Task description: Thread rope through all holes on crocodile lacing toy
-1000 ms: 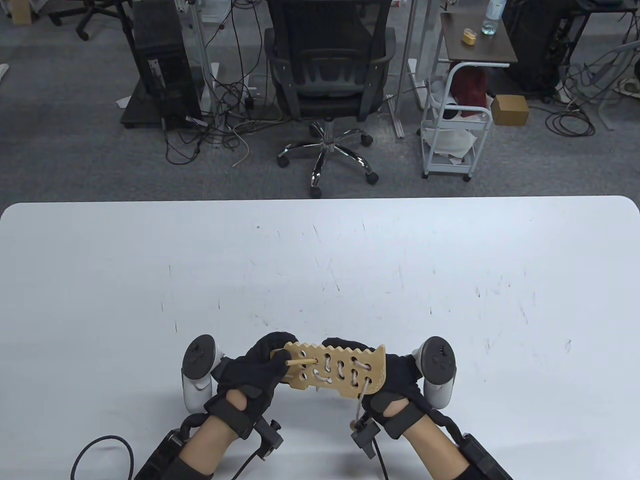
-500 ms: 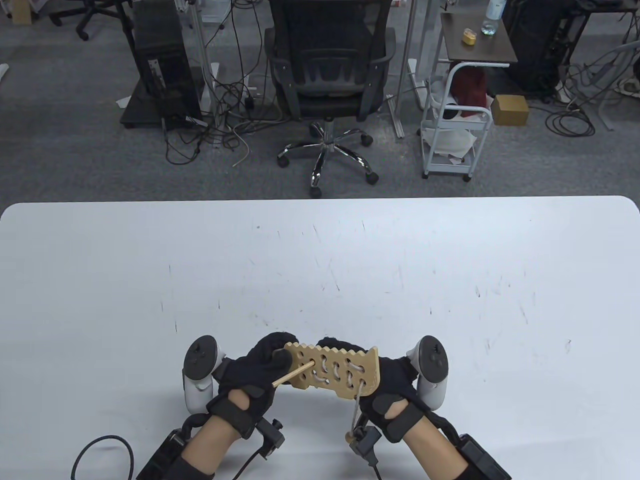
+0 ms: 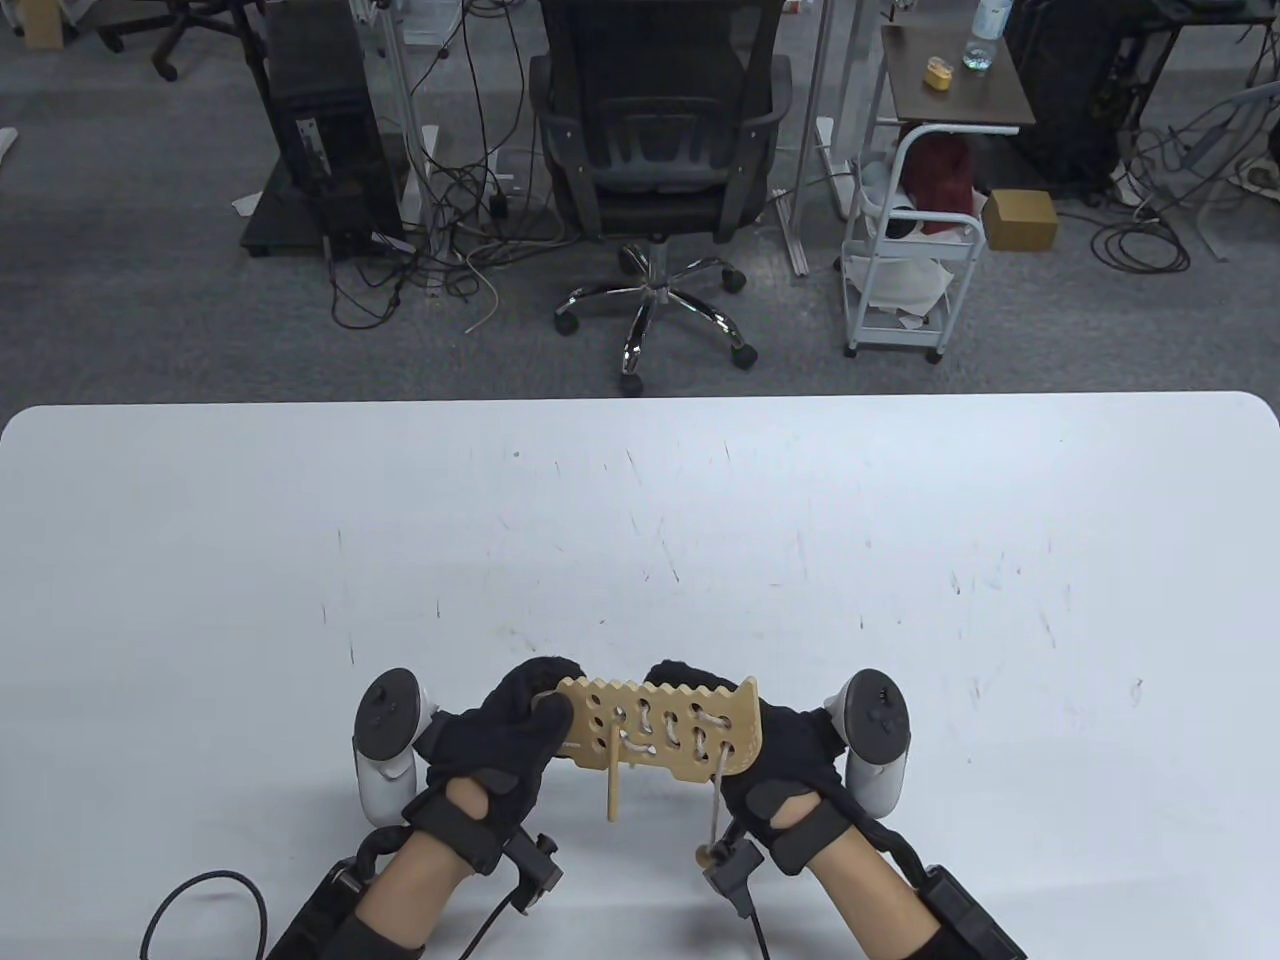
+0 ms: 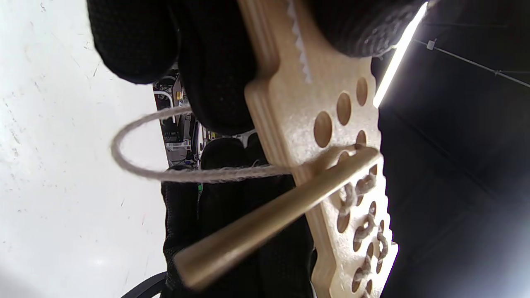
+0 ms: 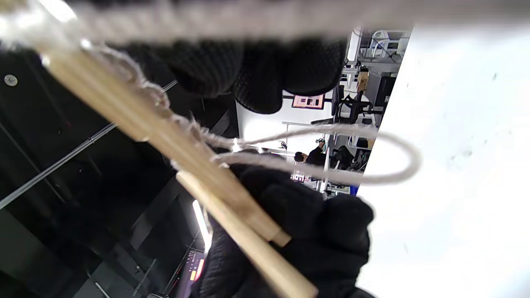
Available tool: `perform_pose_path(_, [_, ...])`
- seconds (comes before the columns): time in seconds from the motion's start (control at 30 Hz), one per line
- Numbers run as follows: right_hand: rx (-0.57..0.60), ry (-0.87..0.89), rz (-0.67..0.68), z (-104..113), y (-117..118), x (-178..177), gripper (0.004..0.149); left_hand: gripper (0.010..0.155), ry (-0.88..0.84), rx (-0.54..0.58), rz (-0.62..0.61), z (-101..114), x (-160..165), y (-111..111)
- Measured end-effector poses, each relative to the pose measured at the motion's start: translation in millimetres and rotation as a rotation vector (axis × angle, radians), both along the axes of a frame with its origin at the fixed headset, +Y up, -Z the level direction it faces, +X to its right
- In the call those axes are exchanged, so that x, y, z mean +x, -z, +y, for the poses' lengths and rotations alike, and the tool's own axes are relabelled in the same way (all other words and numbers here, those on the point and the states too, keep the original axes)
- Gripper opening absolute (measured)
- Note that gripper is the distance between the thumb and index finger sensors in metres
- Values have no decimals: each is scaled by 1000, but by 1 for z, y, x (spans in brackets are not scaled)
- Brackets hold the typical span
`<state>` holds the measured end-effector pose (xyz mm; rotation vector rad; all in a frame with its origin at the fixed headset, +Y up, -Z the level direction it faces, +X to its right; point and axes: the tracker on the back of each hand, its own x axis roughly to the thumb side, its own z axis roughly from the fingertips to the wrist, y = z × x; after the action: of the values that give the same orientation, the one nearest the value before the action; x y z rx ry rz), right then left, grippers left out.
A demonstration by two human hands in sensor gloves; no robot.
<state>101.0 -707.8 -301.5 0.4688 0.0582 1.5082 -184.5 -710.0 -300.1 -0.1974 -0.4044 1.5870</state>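
**Crocodile board held up between two gloved hands, needle hanging from a hole**

Near the middle of the desk's [image 3: 640,520] near edge, the wooden crocodile lacing toy [image 3: 665,728] is held clear of the surface, lengthwise from left to right, its toothed edge pointing toward the far side. The left hand [image 3: 505,740] grips its left end: the thumb lies across the near face and the fingers curl round behind, as the left wrist view shows with dark fingertips [image 4: 215,82] wrapped against the board's back edge. The right hand [image 3: 790,760] grips the right end the same way, fingers folded over the far side and palm under the rounded end.

Pale rope [image 3: 640,745] already weaves through the holes in the right and middle part of the board; several holes at the left end stay unlaced in the left wrist view. A slim wooden needle [image 3: 612,780] sticks out of a hole left of centre and hangs down toward the desk's near edge, touched by neither hand. Behind the board a loose loop of rope [image 4: 136,157] bows out toward the desk.

From the right end, another strand drops down to a small wooden bead [image 3: 706,855] beside the right wrist.

A tracker sits on the back of each hand.
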Motion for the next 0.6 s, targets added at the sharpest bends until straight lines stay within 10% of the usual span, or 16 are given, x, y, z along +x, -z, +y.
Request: perform_pose_path(0.6, [11,-94,-186,-1,10,25,45,53,-20,-42,169,-2,-33,12])
